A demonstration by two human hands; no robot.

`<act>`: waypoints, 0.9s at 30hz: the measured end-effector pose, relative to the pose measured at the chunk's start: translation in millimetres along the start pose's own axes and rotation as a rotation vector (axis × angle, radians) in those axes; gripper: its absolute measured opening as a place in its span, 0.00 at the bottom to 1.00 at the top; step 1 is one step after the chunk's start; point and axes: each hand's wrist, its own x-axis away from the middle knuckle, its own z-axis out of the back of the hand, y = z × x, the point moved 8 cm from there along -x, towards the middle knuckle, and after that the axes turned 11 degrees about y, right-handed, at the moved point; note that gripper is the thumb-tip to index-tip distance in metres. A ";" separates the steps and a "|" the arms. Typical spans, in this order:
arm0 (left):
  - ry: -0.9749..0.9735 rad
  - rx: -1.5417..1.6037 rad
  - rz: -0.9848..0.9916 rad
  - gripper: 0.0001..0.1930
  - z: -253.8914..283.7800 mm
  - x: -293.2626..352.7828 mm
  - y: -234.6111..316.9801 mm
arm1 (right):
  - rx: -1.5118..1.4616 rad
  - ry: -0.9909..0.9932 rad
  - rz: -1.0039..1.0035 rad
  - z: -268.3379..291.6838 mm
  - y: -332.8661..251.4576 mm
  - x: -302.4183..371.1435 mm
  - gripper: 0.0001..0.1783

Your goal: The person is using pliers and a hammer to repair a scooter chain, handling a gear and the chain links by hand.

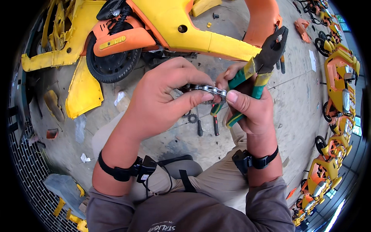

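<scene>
A metal roller chain runs between my hands in front of my body. My left hand grips it between thumb and fingers, and part of the chain is hidden inside that hand. My right hand pinches the chain's other end between thumb and fingertip. Tucked in the same right hand are combination pliers with green and yellow handles, their dark jaws pointing up and away. A small toothed sprocket lies on the floor below the chain, next to a dark-handled tool and a red-and-black handle.
A yellow and orange scooter with a black wheel lies just ahead. Loose yellow panels are at the left. Several scooters line the right side. A grey block stands at the lower left.
</scene>
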 end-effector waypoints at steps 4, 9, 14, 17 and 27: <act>0.034 -0.053 -0.112 0.13 -0.2 -0.3 6.1 | -0.029 0.021 0.074 9.6 0.0 -6.5 0.22; 0.062 -0.146 -0.193 0.14 0.0 0.2 8.8 | -0.080 0.024 0.073 10.1 -0.3 -7.0 0.21; 0.100 -0.193 -0.234 0.14 2.7 0.8 10.0 | 0.020 0.063 0.123 11.8 -5.7 -6.4 0.19; 0.119 -0.189 -0.202 0.14 4.2 1.9 7.0 | 0.166 0.108 0.155 17.0 -6.6 -3.8 0.18; 0.121 -0.158 -0.094 0.12 8.2 -0.3 -1.4 | 1.086 0.171 0.388 35.0 -15.5 6.5 0.23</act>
